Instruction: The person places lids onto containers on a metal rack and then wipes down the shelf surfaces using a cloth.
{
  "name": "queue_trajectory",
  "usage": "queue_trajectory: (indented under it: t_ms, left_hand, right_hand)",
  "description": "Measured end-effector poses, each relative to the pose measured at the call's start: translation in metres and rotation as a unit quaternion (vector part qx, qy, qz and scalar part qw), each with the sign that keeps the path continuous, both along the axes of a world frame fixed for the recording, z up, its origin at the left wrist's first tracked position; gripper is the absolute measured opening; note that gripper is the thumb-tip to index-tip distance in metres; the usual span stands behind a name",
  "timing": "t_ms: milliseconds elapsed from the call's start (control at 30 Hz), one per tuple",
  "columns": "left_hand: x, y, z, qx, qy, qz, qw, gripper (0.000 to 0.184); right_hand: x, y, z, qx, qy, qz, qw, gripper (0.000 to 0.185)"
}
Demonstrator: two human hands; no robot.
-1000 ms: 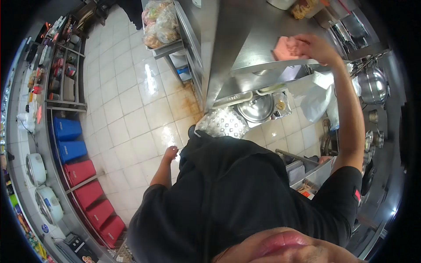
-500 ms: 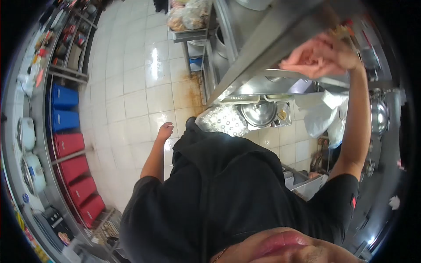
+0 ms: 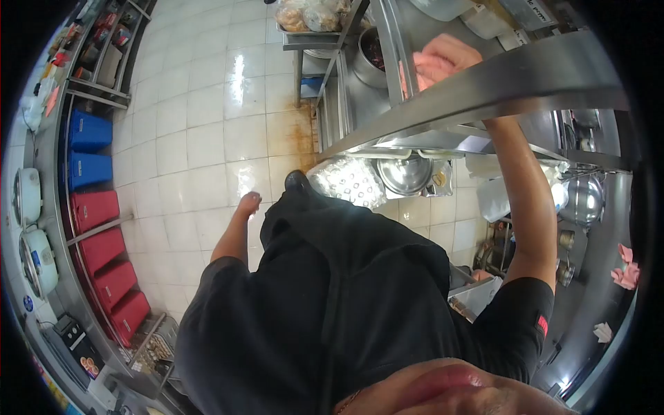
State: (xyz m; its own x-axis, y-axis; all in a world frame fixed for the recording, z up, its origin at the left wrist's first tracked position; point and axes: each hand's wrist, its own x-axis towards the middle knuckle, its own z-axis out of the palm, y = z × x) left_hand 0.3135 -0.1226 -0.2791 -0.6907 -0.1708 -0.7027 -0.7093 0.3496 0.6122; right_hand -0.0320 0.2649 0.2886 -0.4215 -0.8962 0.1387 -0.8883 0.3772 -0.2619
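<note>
My right hand [image 3: 451, 57] reaches over a steel shelf rail [image 3: 484, 97]. Its fingers are closed around a pink cloth [image 3: 408, 77], mostly hidden by the hand and pressed near the inner shelf edge. A steel pot [image 3: 364, 68] with dark contents stands on the shelf [image 3: 377, 100] just left of this hand. Several plastic containers [image 3: 481, 21] sit on the upper shelf beyond it. Low at my side over the tiled floor hangs my left hand [image 3: 250, 203], its fingers loosely curled with nothing visible in them.
Blue bins [image 3: 90, 131] and red bins [image 3: 107, 249] line the left counter, with rice cookers [image 3: 38, 259] on top. Bagged food [image 3: 304, 15] rests on a far rack. Below the shelf are a steel bowl [image 3: 404, 174] and a clear plastic bag [image 3: 349, 181]. Another pink cloth [image 3: 626, 268] lies at right.
My right hand has moved left and farther in past the rail, with the cloth. The view has shifted, showing more of the pot and containers. My left hand still hangs low.
</note>
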Motion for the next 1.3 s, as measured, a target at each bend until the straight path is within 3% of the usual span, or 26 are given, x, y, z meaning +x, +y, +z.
queue_trajectory:
  t_ms: [33, 133, 200, 233, 267, 300, 400, 467, 567, 667, 767, 800, 900, 933, 1033, 1133, 1167, 1200, 1233, 1267, 1300]
  left_hand:
    - [-0.013, 0.002, -0.002, 0.009, 0.043, 0.032, 0.999, 0.029]
    - [-0.06, 0.012, 0.029, 0.027, 0.056, 0.07, 0.996, 0.033]
    - [-0.076, 0.014, 0.034, 0.04, 0.077, 0.075, 0.993, 0.034]
    - [-0.075, 0.014, 0.03, 0.041, 0.062, 0.062, 0.995, 0.034]
    - [-0.076, 0.011, 0.027, 0.041, 0.047, 0.048, 0.997, 0.034]
    - [-0.077, 0.007, 0.024, 0.04, 0.033, 0.031, 0.998, 0.035]
    - [-0.066, -0.013, -0.013, -0.037, 0.021, -0.158, 0.987, 0.036]
    - [-0.067, -0.022, -0.017, -0.032, -0.003, -0.192, 0.981, 0.036]
    - [-0.085, -0.029, -0.016, -0.025, -0.029, -0.187, 0.982, 0.036]
    - [-0.113, -0.033, -0.01, -0.02, -0.018, -0.203, 0.979, 0.035]
    - [-0.147, -0.037, -0.009, -0.037, 0.043, -0.272, 0.96, 0.033]
    - [-0.158, -0.035, -0.009, -0.035, 0.053, -0.254, 0.965, 0.032]
    - [-0.186, -0.028, 0.011, -0.027, 0.082, -0.193, 0.977, 0.031]
    - [-0.191, -0.021, 0.033, -0.015, 0.088, -0.175, 0.98, 0.031]
    - [-0.173, -0.016, 0.058, 0.008, 0.107, -0.161, 0.981, 0.03]
    - [-0.139, -0.029, 0.062, -0.055, 0.106, -0.227, 0.966, 0.032]
    - [-0.121, -0.038, 0.063, -0.073, 0.084, -0.255, 0.96, 0.033]
    - [-0.105, -0.079, -0.011, -0.118, 0.267, -0.441, 0.849, 0.033]
    - [-0.081, -0.062, 0.064, -0.128, 0.119, -0.337, 0.925, 0.033]
    - [-0.062, -0.079, 0.057, -0.123, 0.122, -0.351, 0.92, 0.034]
    - [-0.044, -0.084, 0.082, -0.121, 0.09, -0.327, 0.933, 0.032]
  right_hand:
    - [0.001, -0.004, 0.003, -0.009, 0.057, 0.012, 0.998, 0.021]
    - [-0.005, 0.008, 0.018, -0.046, -0.163, -0.091, 0.981, 0.02]
    - [-0.001, 0.025, 0.003, 0.009, -0.108, -0.03, 0.994, 0.019]
    - [0.008, 0.024, 0.002, 0.035, -0.08, -0.001, 0.996, 0.019]
    - [0.016, 0.02, 0.004, -0.034, -0.147, 0.007, 0.989, 0.017]
    - [0.015, 0.012, 0.007, -0.004, -0.138, -0.014, 0.99, 0.021]
    - [0.019, -0.008, 0.008, 0.028, -0.168, -0.108, 0.979, 0.028]
    - [0.025, -0.015, 0.002, -0.021, -0.255, -0.199, 0.946, 0.024]
    - [0.028, -0.008, 0.004, 0.042, -0.176, -0.165, 0.97, 0.027]
    - [0.019, -0.005, 0.0, 0.053, -0.236, -0.157, 0.958, 0.027]
    - [0.024, -0.02, 0.004, -0.07, -0.415, -0.274, 0.865, 0.025]
    - [0.031, -0.036, 0.01, -0.074, -0.295, -0.31, 0.901, 0.022]
    - [0.03, -0.039, 0.002, -0.123, -0.148, -0.407, 0.893, 0.021]
    - [0.031, -0.035, 0.018, -0.101, -0.135, -0.469, 0.867, 0.026]
    - [0.042, -0.009, 0.054, -0.328, -0.155, -0.272, 0.891, 0.019]
    - [0.047, 0.04, 0.071, -0.539, -0.144, -0.373, 0.742, 0.018]
    - [0.049, 0.042, 0.081, -0.57, -0.122, -0.35, 0.733, 0.018]
    - [0.051, 0.044, 0.088, -0.6, -0.1, -0.329, 0.722, 0.018]
    - [0.053, 0.047, 0.092, -0.628, -0.077, -0.308, 0.711, 0.018]
    - [0.052, 0.052, 0.094, -0.618, -0.053, -0.32, 0.716, 0.018]
    - [0.047, 0.062, 0.095, -0.606, -0.028, -0.331, 0.723, 0.018]
